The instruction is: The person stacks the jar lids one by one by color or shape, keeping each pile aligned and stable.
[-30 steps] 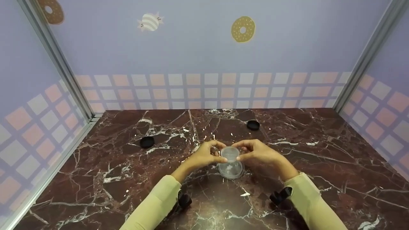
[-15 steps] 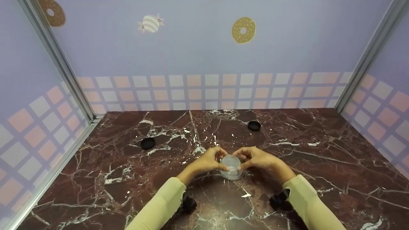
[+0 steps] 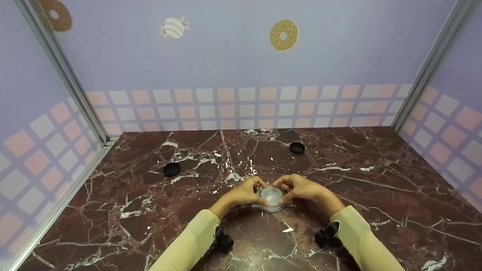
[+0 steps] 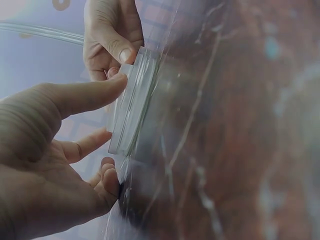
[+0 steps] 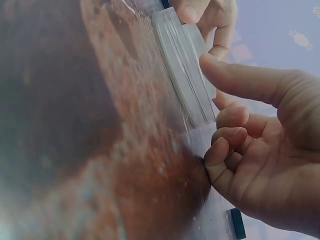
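- Left hand (image 3: 243, 194): grasping, thumb and forefinger on the left side of the narrower clear plastic disc (image 3: 272, 195).
- Right hand (image 3: 303, 188): grasping the same disc from the right, thumb nearer the wearer.
- Narrower disc: between both hands, stacked on the wider clear plastic disc (image 5: 175, 62) – full seating cannot be told.
- Wider disc: directly below the grip, flat against the marbled tabletop (image 3: 357, 210).
- First black round cap (image 3: 172, 169): beyond the grip, well to its left.
- Second black round cap (image 3: 297, 148): beyond the grip – slightly right.
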A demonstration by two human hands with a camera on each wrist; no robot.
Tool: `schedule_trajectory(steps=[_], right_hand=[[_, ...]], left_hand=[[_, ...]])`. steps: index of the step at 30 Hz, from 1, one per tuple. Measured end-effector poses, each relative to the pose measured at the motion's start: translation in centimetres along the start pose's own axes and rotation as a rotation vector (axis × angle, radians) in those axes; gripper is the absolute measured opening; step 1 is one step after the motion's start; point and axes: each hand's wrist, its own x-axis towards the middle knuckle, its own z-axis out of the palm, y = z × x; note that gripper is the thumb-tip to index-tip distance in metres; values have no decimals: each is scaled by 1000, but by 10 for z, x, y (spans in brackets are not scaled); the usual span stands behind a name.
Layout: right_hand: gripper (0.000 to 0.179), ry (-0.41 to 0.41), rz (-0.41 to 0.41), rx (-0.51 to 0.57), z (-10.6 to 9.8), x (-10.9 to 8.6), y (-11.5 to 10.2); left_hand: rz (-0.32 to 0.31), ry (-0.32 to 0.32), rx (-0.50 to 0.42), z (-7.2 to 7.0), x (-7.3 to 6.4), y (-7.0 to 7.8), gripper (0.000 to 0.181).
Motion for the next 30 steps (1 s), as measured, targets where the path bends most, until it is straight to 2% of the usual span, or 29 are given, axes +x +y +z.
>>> schedule_trajectory(steps=[6,15,23,30], right_hand=[[53,-7,-28,-17,1,0,2],[54,-14,-48,-4,0,1,4],[55,-6,-27,-2,-1,1,4],[57,-7,-6,47,-1,-1,3]], left_hand=[[27,-19,-8,0,2,-1,43],[15,-36,-27,-3,1,0,44],[24,-55,4,-5,1,1,46],[8,-51,-2,-6,0,2,49]])
